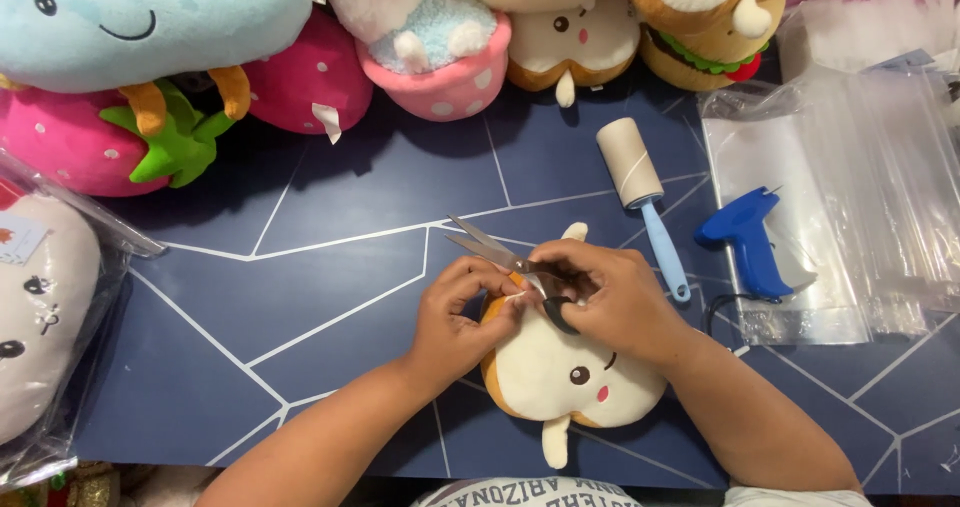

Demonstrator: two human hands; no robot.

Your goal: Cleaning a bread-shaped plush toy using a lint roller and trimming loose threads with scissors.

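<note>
Dark blue tabletop [350,197] with white angular lines, evenly lit.

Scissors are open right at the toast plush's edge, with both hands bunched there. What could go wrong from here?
1. The scissors have open blades beside the left hand, whose fingertips pinch the plush's edge; a close could nick them.
2. The toast plush is pressed under both hands, so the blades might catch its fabric.
3. The right hand covers the handles, hiding the cut point.
</note>
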